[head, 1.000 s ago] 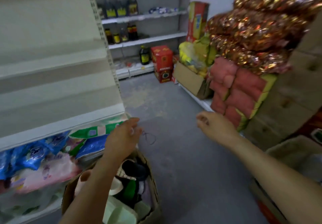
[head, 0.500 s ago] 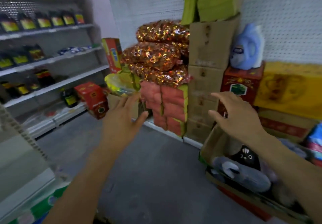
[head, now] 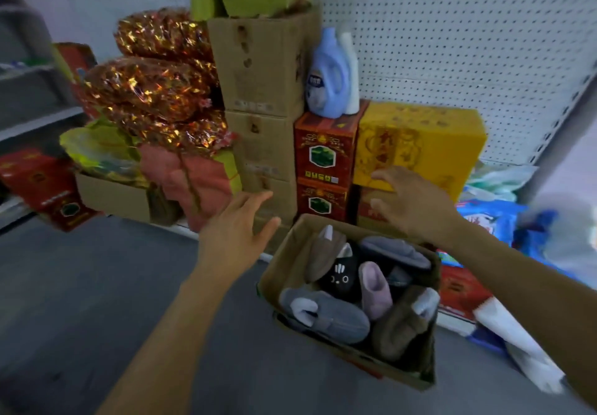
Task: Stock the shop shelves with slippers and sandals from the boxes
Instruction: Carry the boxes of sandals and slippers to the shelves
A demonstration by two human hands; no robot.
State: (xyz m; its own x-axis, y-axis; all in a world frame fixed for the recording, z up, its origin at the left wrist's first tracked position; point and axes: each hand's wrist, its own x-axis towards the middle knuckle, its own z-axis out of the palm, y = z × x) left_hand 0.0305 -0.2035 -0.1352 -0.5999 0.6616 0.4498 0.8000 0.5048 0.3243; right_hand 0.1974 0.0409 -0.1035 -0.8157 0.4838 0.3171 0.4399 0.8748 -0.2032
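A person's two bare hands reach out above an open brown cardboard box [head: 284, 259] of plush slippers that sits on the grey shop floor [head: 97, 285]. The left hand [head: 232, 233] hangs just left of the box, fingers spread wide and holding nothing. The right hand [head: 410, 204] hovers over the box's far rim, fingers loosely fanned and likewise empty. Inside the box lie a black cat-face slipper [head: 339, 277], a pale pink fleece slipper [head: 374, 288], a grey slipper with white lining [head: 326, 314], a second grey slipper [head: 394, 251] and two brown furry slippers [head: 324, 253] [head: 400, 321], all jumbled together. Behind the box stand two stacked dark red printed cartons [head: 326, 146], a large yellow carton [head: 420, 143] and a tall stack of plain brown cardboard boxes [head: 261, 69]. A pale blue plastic detergent jug [head: 326, 75] stands on the upper red carton, against a white perforated metal wall panel [head: 468, 27]. Left of the box, farther back, clear bags of shiny red-and-gold wrapped goods [head: 151, 82] are heaped up.
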